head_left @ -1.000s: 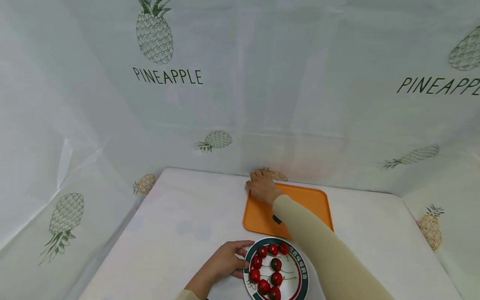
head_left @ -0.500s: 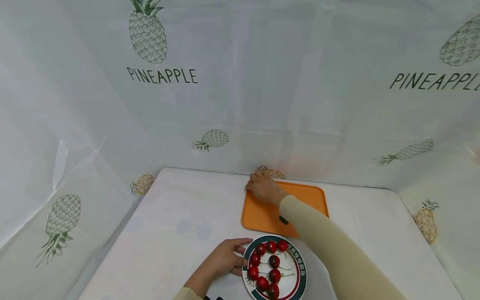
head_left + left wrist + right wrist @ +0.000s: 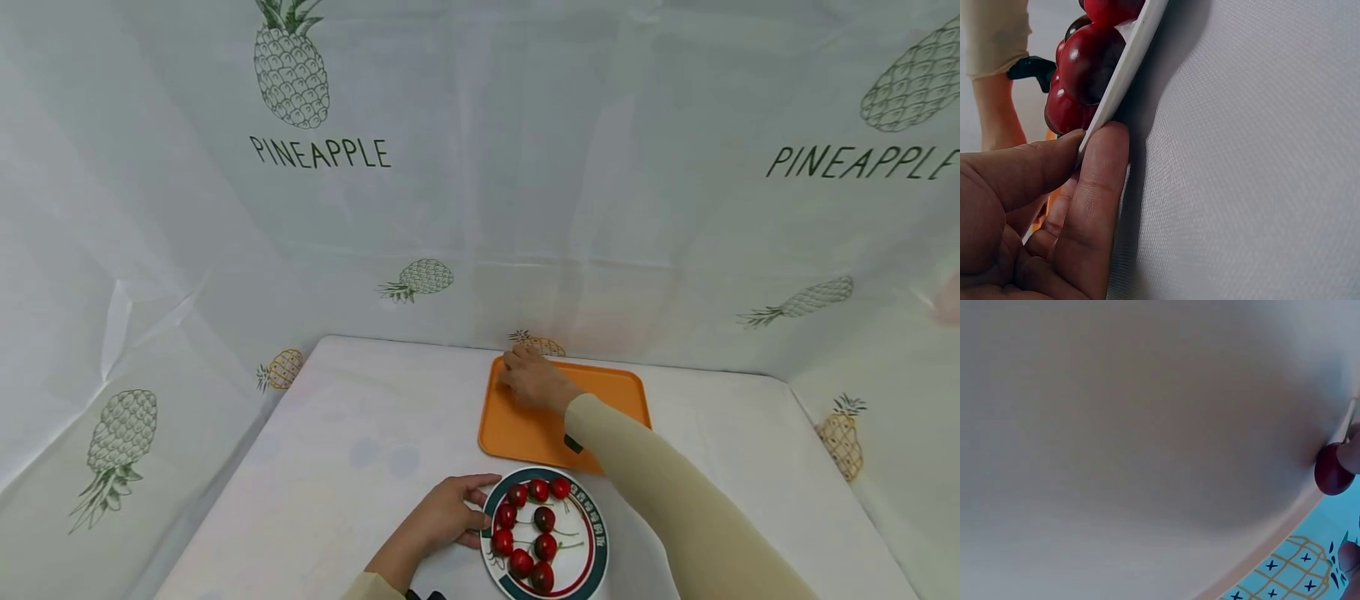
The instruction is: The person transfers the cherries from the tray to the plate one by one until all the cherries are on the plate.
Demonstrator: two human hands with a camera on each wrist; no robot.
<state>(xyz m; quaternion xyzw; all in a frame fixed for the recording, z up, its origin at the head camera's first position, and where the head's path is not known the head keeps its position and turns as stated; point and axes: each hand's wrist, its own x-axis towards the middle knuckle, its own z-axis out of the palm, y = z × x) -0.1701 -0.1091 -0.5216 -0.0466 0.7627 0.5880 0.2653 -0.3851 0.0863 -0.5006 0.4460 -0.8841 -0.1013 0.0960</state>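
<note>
In the head view, a round white plate (image 3: 576, 558) with a green band holds several dark red cherries (image 3: 545, 547) with stems. My left hand (image 3: 444, 514) pinches the plate's left edge; in the left wrist view the thumb and a finger (image 3: 1102, 169) meet at the white rim. My right hand (image 3: 536, 379) is over the far left part of an orange tray (image 3: 517, 433). In the right wrist view a cherry (image 3: 1330, 474) with a green stem sits at the right hand's fingertips, beside the tray's edge. Most of the right hand is outside that view.
The table has a white cloth (image 3: 345, 483). Behind it rises a pale sheet (image 3: 562, 167) printed with pineapples. My right sleeve (image 3: 660, 492) stretches across the tray's near right part, close beside the plate.
My right hand has shifted slightly inward from the tray's far left corner, which now shows. The left hand keeps its hold on the plate. The head view has shifted a little.
</note>
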